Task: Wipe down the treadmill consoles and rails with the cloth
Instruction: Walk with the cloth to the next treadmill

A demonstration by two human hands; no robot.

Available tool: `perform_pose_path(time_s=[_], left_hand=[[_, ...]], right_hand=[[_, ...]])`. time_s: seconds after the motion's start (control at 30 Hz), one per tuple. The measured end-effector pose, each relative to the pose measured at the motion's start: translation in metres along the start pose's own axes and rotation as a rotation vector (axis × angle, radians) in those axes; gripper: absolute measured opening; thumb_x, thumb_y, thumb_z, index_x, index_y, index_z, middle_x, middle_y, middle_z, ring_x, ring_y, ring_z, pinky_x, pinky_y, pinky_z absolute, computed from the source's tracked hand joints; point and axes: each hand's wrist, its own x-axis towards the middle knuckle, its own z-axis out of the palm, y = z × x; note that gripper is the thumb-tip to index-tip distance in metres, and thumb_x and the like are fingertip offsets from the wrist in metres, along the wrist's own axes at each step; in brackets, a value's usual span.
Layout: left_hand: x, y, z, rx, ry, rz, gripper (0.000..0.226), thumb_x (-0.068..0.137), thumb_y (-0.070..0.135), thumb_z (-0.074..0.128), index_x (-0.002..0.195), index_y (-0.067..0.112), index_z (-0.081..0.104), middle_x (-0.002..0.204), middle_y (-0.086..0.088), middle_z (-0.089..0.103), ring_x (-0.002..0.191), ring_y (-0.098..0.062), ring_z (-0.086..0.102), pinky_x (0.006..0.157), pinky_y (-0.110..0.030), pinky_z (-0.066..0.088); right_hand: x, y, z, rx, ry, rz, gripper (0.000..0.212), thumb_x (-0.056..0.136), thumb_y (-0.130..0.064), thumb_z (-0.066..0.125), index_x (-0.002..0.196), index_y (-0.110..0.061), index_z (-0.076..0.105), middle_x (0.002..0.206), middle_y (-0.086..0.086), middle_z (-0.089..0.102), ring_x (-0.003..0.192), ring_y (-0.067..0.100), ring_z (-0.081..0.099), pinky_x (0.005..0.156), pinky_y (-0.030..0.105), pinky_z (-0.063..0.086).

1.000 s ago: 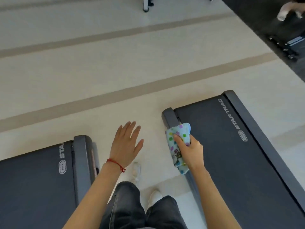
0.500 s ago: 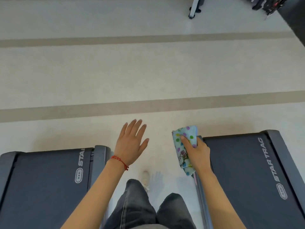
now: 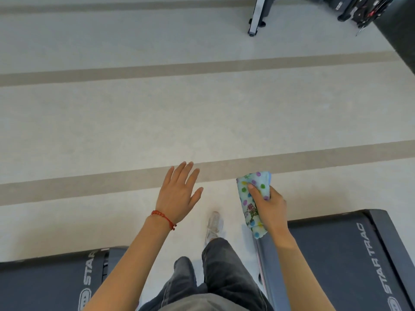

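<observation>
Down at the far left lies the left treadmill (image 3: 45, 286), its dark belt flat on the floor and part of a white logo showing near its inner edge. Just beside it reaches the person's left arm, a red bracelet (image 3: 163, 217) round the wrist. The left hand (image 3: 177, 194) hangs over the pale floor (image 3: 112, 131) with fingers straight and spread, palm down, holding nothing and touching nothing. Between the two arms stand legs in dark jeans (image 3: 215, 277), one light shoe (image 3: 213, 224) stepped out ahead onto the floor. To the right of that, the right hand (image 3: 268, 206) grips the cloth (image 3: 252, 198), a pale folded one with coloured dots, thumb pressed across its front and fingers wrapped behind. The cloth hangs in the air above the floor, its lower end just over the near corner of the right treadmill (image 3: 336, 265); I cannot tell whether it touches the frame there. That machine's belt carries STAR TRAC lettering along its far side. Tan stripes cross the floor, and at the top right stand a metal leg (image 3: 257, 16) and dark gym gear (image 3: 359, 7), well apart from the person.
</observation>
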Motion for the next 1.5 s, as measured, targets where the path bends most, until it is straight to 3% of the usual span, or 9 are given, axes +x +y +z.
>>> perform_pose_path(time_s=[0.23,0.37,0.57,0.7,0.8,0.9,1.03,1.27,1.5], left_hand=[[0.13,-0.015,-0.005,0.001,-0.018,0.052,0.067,0.1,0.046,0.012,0.12,0.003,0.06,0.127,-0.017,0.057,0.118,-0.035,0.052,0.099,-0.053,0.038],[0.198,-0.028,-0.005,-0.006,-0.016,0.082,0.066,0.1,0.046,0.014,0.12,0.003,0.059,0.127,-0.018,0.057,0.119,-0.036,0.05,0.101,-0.05,0.038],[0.311,-0.039,0.011,0.005,-0.103,0.276,0.068,0.1,0.046,0.011,0.119,0.003,0.06,0.126,-0.018,0.057,0.117,-0.036,0.053,0.097,-0.053,0.04],[0.394,-0.032,0.015,0.007,-0.121,0.477,0.067,0.1,0.044,0.012,0.116,0.003,0.062,0.124,-0.018,0.058,0.115,-0.037,0.054,0.096,-0.053,0.041],[0.447,-0.016,0.02,0.004,-0.126,0.635,0.059,0.099,0.041,0.022,0.116,0.001,0.062,0.124,-0.019,0.058,0.114,-0.038,0.055,0.095,-0.054,0.041],[0.487,0.008,0.028,-0.017,-0.141,0.745,0.051,0.092,0.036,0.034,0.116,0.0,0.062,0.123,-0.02,0.058,0.114,-0.038,0.055,0.095,-0.055,0.041],[0.524,0.056,0.045,-0.049,-0.174,0.872,0.051,0.091,0.036,0.035,0.116,0.0,0.062,0.122,-0.02,0.058,0.113,-0.038,0.055,0.094,-0.054,0.043],[0.567,0.164,0.081,-0.079,-0.224,1.086,0.05,0.091,0.035,0.036,0.116,0.0,0.061,0.123,-0.02,0.058,0.114,-0.038,0.054,0.095,-0.053,0.042],[0.615,0.278,0.11,-0.086,-0.255,1.164,0.05,0.091,0.036,0.036,0.116,0.001,0.061,0.124,-0.019,0.058,0.115,-0.036,0.052,0.095,-0.052,0.042]], right_hand=[[0.114,-0.051,-0.015,0.005,-0.019,0.038,0.036,0.086,-0.046,0.06,0.082,-0.01,0.061,0.076,0.005,0.068,0.069,0.016,0.066,0.059,0.028,0.054],[0.165,-0.073,-0.016,0.015,0.033,0.058,0.033,0.086,-0.044,0.06,0.074,-0.013,0.056,0.066,0.001,0.063,0.061,0.013,0.061,0.046,0.013,0.042],[0.234,-0.092,-0.016,0.045,0.14,0.195,0.039,0.086,-0.046,0.059,0.077,-0.008,0.056,0.069,0.006,0.063,0.064,0.02,0.062,0.052,0.025,0.045],[0.267,-0.104,-0.024,0.157,0.291,0.322,0.04,0.086,-0.044,0.06,0.072,-0.007,0.05,0.066,0.006,0.059,0.06,0.021,0.055,0.05,0.025,0.04],[0.283,-0.108,-0.034,0.24,0.399,0.407,0.044,0.085,-0.044,0.061,0.073,-0.003,0.051,0.067,0.011,0.061,0.062,0.027,0.058,0.054,0.03,0.045],[0.291,-0.101,-0.047,0.29,0.503,0.485,0.047,0.084,-0.045,0.061,0.082,0.002,0.056,0.078,0.019,0.068,0.071,0.033,0.065,0.063,0.039,0.053],[0.297,-0.087,-0.072,0.344,0.638,0.577,0.04,0.084,-0.043,0.062,0.083,-0.003,0.059,0.077,0.013,0.069,0.073,0.028,0.067,0.067,0.04,0.055],[0.311,-0.041,-0.136,0.415,0.814,0.684,0.04,0.082,-0.046,0.063,0.082,-0.006,0.061,0.075,0.009,0.069,0.07,0.023,0.067,0.065,0.037,0.057],[0.349,0.002,-0.228,0.472,0.873,0.713,0.038,0.083,-0.046,0.063,0.082,-0.008,0.06,0.077,0.007,0.069,0.069,0.019,0.067,0.063,0.034,0.056]])
